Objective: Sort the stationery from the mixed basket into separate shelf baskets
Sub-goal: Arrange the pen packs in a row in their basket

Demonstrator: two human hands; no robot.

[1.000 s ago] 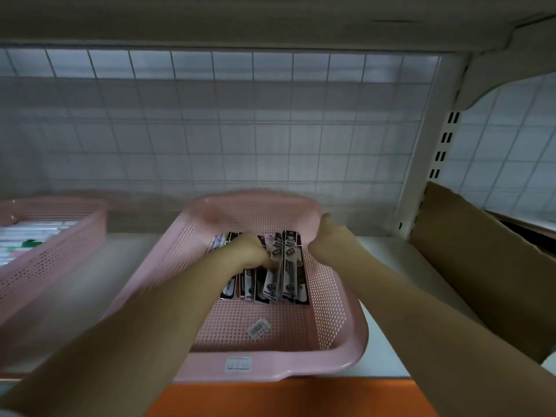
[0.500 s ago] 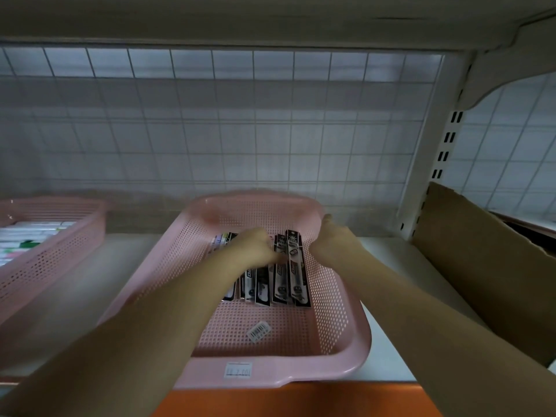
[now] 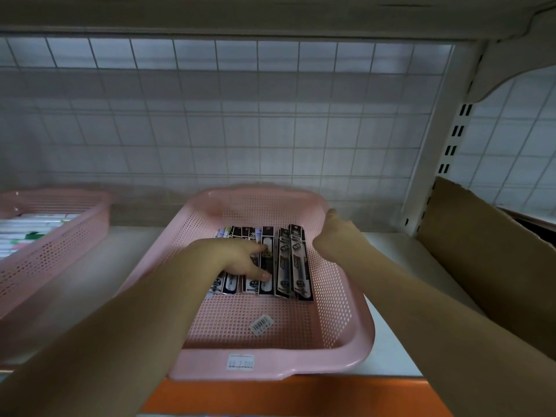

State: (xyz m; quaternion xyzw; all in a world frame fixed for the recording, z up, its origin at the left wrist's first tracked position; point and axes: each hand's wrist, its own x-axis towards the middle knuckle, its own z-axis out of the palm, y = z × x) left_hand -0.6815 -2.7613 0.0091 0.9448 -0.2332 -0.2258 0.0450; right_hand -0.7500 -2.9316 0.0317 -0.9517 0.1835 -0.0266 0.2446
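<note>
Shelf (image 3: 99, 275): pink basket (image 3: 365, 335) centre, second basket (image 3: 60, 251) left, cardboard (image 3: 481, 260) right, grid (image 3: 240, 115) behind.

On the white shelf (image 3: 99, 266), long black pen packets (image 3: 282, 260) lie in the pink perforated plastic basket (image 3: 270, 367) before me. Another pink basket (image 3: 60, 251) sits to its left, brown cardboard (image 3: 481, 266) to its right.

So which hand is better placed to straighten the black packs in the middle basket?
Left, probably. The left hand lies with its fingers spread on the row of black packs. The right hand is at the right rim of the pink basket, off the packs, its fingers hidden.
</note>
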